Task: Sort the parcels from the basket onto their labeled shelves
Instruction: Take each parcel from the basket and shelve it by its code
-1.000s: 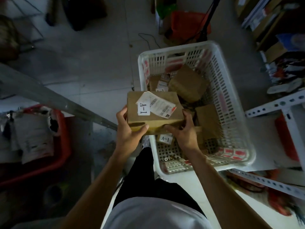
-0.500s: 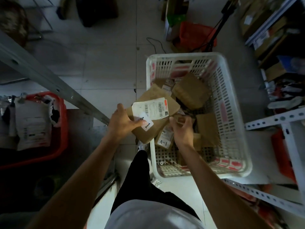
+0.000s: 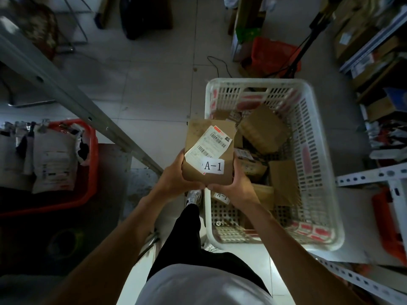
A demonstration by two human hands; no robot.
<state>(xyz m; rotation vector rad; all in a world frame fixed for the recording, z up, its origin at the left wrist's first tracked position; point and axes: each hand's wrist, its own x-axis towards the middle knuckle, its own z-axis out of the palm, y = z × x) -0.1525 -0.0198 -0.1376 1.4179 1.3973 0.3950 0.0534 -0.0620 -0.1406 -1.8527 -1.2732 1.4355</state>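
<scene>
I hold a brown cardboard parcel [image 3: 198, 137] with a barcode slip and a white "A-1" tag, just over the left rim of the white plastic basket [image 3: 317, 172]. My left hand [image 3: 174, 179] grips its lower left corner and my right hand [image 3: 237, 186] its lower right corner. Several more brown parcels [image 3: 262, 128] lie in the basket. One of them, with another "A-1" tag [image 3: 221, 195], sits partly hidden under my right wrist.
A grey metal shelf rail [image 3: 72, 95] runs diagonally on the left. A red bin [image 3: 90, 164] with white mailer bags stands lower left. White shelf brackets [image 3: 372, 175] and packed shelves are at the right. An orange bag [image 3: 271, 53] and a tripod stand beyond the basket.
Both hands have turned the parcel from lying sideways to upright, so its A-1 tag now faces me the right way up. My right hand has returned to the parcel.
</scene>
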